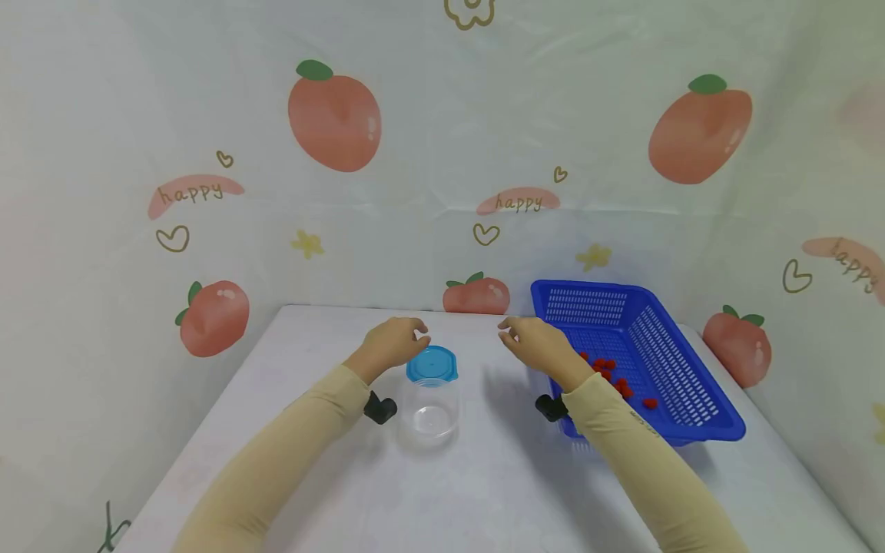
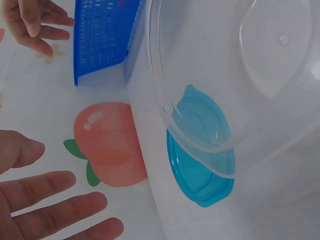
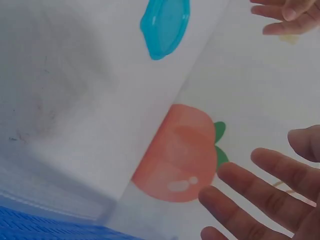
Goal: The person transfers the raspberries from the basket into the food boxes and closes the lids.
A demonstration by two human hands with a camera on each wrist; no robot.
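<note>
My left hand is raised above the table, just left of a blue lid, with nothing in its loosely spread fingers. In front of the lid stands a clear round plastic container, its top uncovered. The left wrist view shows the container's rim overlapping the blue lid. My right hand hovers at the left edge of a blue basket, also holding nothing. Its fingers are relaxed and apart in the right wrist view. Several small red pieces lie in the basket.
A white table carries everything. Behind it hangs a pale curtain printed with red fruit, hearts and the word happy. The basket takes up the table's right side, its near rim close to the right forearm.
</note>
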